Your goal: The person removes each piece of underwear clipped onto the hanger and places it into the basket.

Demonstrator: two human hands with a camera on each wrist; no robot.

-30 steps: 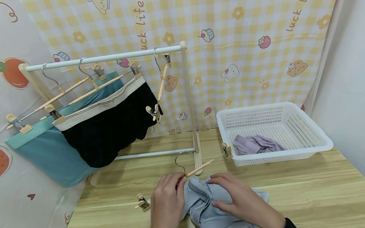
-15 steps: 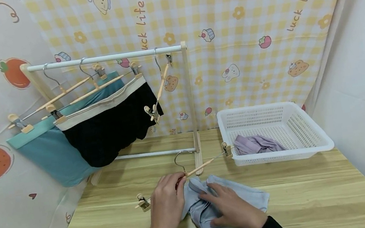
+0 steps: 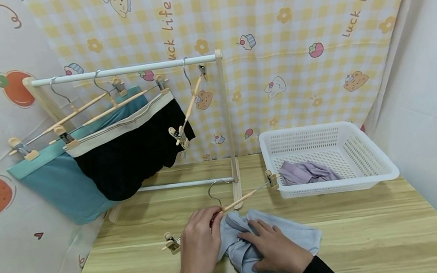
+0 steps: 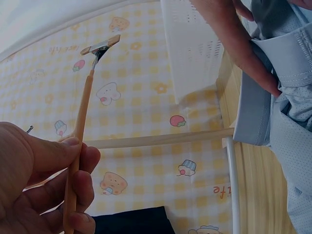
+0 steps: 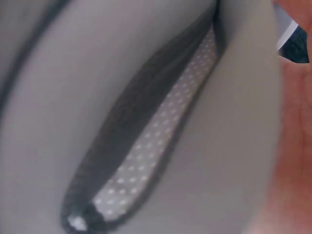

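In the head view my left hand (image 3: 201, 246) pinches the wooden bar of a clip hanger (image 3: 238, 202) near its hook, fingers curled round it. One clip (image 4: 101, 46) at the bar's end shows in the left wrist view. My right hand (image 3: 274, 250) lies on light grey-blue underpants (image 3: 294, 228) bunched on the table, its fingers spread into the folds. The wide stitched waistband (image 4: 287, 61) appears beside a straight finger in the left wrist view. Close, blurred grey fabric (image 5: 234, 117) fills most of the right wrist view, with the palm at its right edge.
A drying rack (image 3: 228, 121) at the left bears teal underpants (image 3: 68, 185), black underpants (image 3: 133, 153) with a white waistband, and a bare clip hanger (image 3: 192, 100). A white basket (image 3: 334, 187) at the right holds a lilac garment (image 3: 309, 172). The wooden table (image 3: 367, 237) lies beneath.
My right hand has moved left and down onto the grey-blue underpants, its fingers now in the folds. My left hand keeps its grip on the hanger. The bare hanger on the rack has swung slightly.
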